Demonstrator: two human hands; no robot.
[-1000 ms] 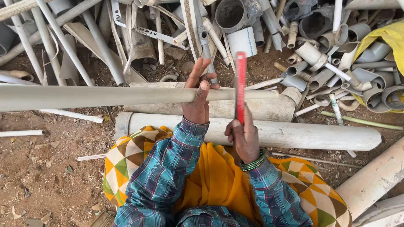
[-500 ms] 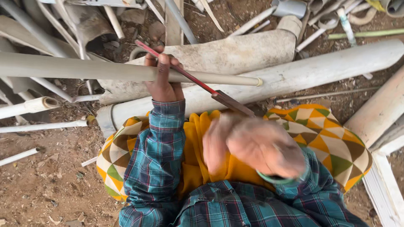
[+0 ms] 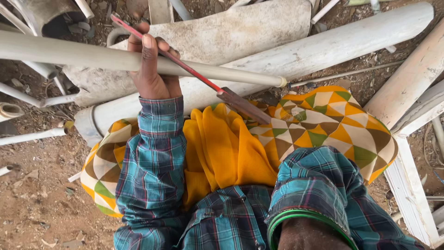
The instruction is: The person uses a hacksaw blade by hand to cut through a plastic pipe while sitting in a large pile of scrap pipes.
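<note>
My left hand (image 3: pixel 151 69) reaches forward and closes over a long pale pipe (image 3: pixel 222 73) that runs across the view from the left edge. A red saw blade (image 3: pixel 185 68) passes slantwise under the same fingers, pinned against the pipe. Its brown wooden handle (image 3: pixel 243 106) rests free near my lap. Of my right arm only the wrist with green bangles (image 3: pixel 300 221) shows at the bottom edge; the hand itself is out of frame. Plaid sleeves cover both arms.
A thick white pipe (image 3: pixel 333 46) and a flattened dirty sheet (image 3: pixel 231 32) lie just beyond the hand. More pipes lie at the left (image 3: pixel 32 136) and a white frame piece at the right (image 3: pixel 411 185). Yellow cloth (image 3: pixel 222 148) covers my lap above bare dirt (image 3: pixel 37 199).
My right hand held the saw upright, then let it go and drew back out of view. The saw now lies slanted under my left hand on the pipe.
</note>
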